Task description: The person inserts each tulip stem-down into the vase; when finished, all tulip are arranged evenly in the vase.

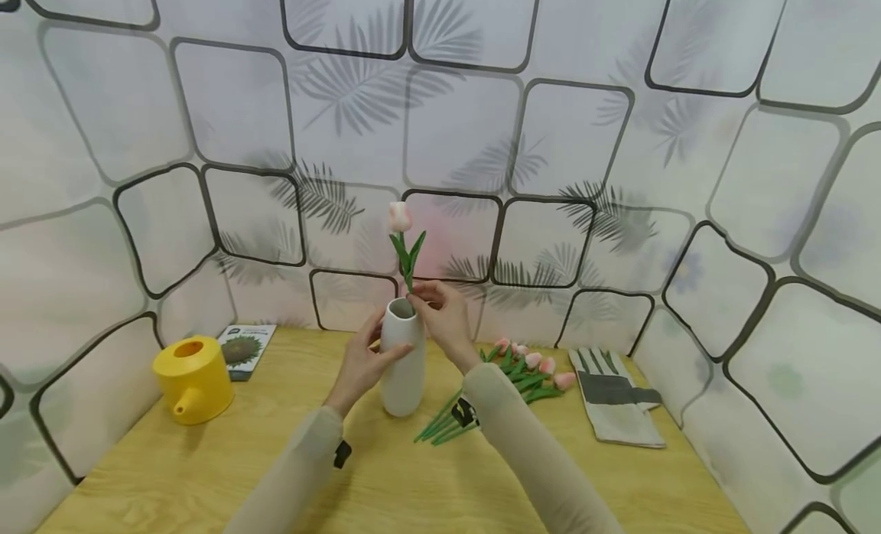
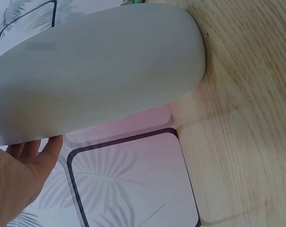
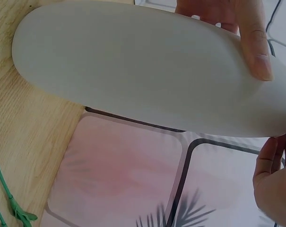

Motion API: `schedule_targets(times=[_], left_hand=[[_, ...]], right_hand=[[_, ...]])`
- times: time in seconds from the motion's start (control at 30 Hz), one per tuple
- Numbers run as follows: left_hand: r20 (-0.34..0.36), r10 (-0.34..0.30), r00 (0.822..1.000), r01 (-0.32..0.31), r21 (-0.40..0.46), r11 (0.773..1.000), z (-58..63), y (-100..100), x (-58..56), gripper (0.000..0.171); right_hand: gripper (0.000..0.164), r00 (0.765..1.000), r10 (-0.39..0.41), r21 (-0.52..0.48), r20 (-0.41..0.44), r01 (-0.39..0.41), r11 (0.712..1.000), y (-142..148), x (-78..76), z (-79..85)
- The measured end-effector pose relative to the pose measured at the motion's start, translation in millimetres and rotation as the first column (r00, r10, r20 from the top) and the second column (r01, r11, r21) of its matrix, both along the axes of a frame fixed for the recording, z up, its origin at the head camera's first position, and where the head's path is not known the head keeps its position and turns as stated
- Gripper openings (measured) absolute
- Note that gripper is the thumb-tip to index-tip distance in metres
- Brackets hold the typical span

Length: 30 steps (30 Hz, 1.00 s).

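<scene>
just past the beige sleeves (image 1: 303, 450), the white vase (image 1: 402, 369) stands roughly upright on the wooden table (image 1: 385, 492), its upper half between the two hands. the left forearm runs in from seven o'clock, and the left hand (image 1: 363, 366) sits at the vase's nine o'clock, thumb laid across the near face, fingers curled behind, grasping it. the right forearm reaches in from five o'clock, bringing the right hand (image 1: 446, 320) to the vase's two o'clock, level with the rim. its thumb and fingers pinch the stem of a pink-and-white tulip (image 1: 407, 265), whose bloom points up above the vase's mouth; i can't make out the stem's lower end. around three o'clock of the vase lie the loose tulips (image 1: 526, 373), stem ends nearest the person, and farther out that way some pale gloves (image 1: 616, 400). a yellow watering can (image 1: 206, 377) stands at nine o'clock, a printed packet (image 1: 256, 343) toward ten, and a patterned backdrop (image 1: 454, 128) rises behind everything.
</scene>
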<state>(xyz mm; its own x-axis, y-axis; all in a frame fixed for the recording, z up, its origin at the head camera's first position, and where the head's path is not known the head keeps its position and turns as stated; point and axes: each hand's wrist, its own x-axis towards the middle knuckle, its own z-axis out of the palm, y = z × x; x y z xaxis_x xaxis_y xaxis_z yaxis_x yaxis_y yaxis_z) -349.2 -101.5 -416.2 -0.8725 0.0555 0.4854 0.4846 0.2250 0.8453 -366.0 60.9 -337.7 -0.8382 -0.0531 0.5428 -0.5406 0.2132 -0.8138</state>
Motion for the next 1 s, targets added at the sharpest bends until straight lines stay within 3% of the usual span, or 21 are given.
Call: schedule_targets(times=[0.3, 0.53, 0.83, 1.0], left_hand=[[0.031, 0.002, 1.0, -0.002, -0.001, 1.0, -1.5, 0, -0.4, 0.08], [0.042, 0.015, 0.999, -0.015, -0.012, 1.0, 0.8, -1, 0.8, 0.083], [0.035, 0.02, 0.999, -0.02, -0.007, 1.0, 0.7, 0, 1.7, 0.082], [0.028, 0.037, 0.999, -0.036, -0.026, 0.999, 0.1, 1, 2.5, 0.08]], right_hand=[[0.019, 1.0, 0.013, 0.03, -0.028, -0.012, 0.999, 0, 1.5, -0.6], [0.019, 0.998, 0.042, -0.013, -0.039, -0.043, 0.999, -2, -0.6, -1.4], [0.025, 0.983, 0.183, -0.107, 0.018, -0.181, 0.978, 14, -2.7, -8.1], [0.025, 0.971, 0.223, -0.14, 0.087, -0.21, 0.968, 30, -0.7, -16.6]])
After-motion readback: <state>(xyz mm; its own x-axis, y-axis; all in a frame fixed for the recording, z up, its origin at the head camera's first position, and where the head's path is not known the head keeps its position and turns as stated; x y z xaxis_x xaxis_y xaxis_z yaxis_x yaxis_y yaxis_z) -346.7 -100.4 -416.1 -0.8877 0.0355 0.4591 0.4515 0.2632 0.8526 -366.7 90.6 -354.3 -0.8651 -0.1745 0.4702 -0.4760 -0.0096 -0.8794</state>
